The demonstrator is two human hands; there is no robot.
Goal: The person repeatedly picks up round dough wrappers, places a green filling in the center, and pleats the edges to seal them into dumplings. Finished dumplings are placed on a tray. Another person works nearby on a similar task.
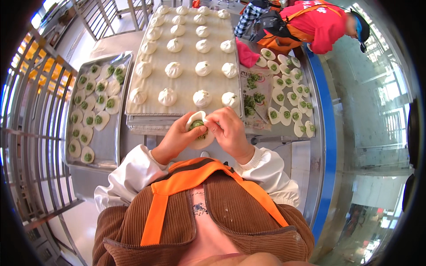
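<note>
My left hand point(178, 136) cups a round dough wrapper point(202, 142), its thumb lying over the green chopped filling point(197, 125) in the middle. At the wrapper's right edge, the fingertips of my right hand point(228, 129) pinch the dough. The far rim of the wrapper is raised and folded, while the near side hangs flat. Just beyond my hands is a cloth-lined tray point(186, 81) bearing rows of pleated buns, such as the bun point(202, 98) closest to my fingers.
Left stands a metal tray point(106, 139) of filled open wrappers. More filled wrappers point(285, 115) lie on the steel table at right, beside a plastic sheet point(261, 116) with loose filling. A co-worker in red point(314, 23) leans at the far right near a glass pane point(369, 99). A metal rack point(36, 133) borders the left.
</note>
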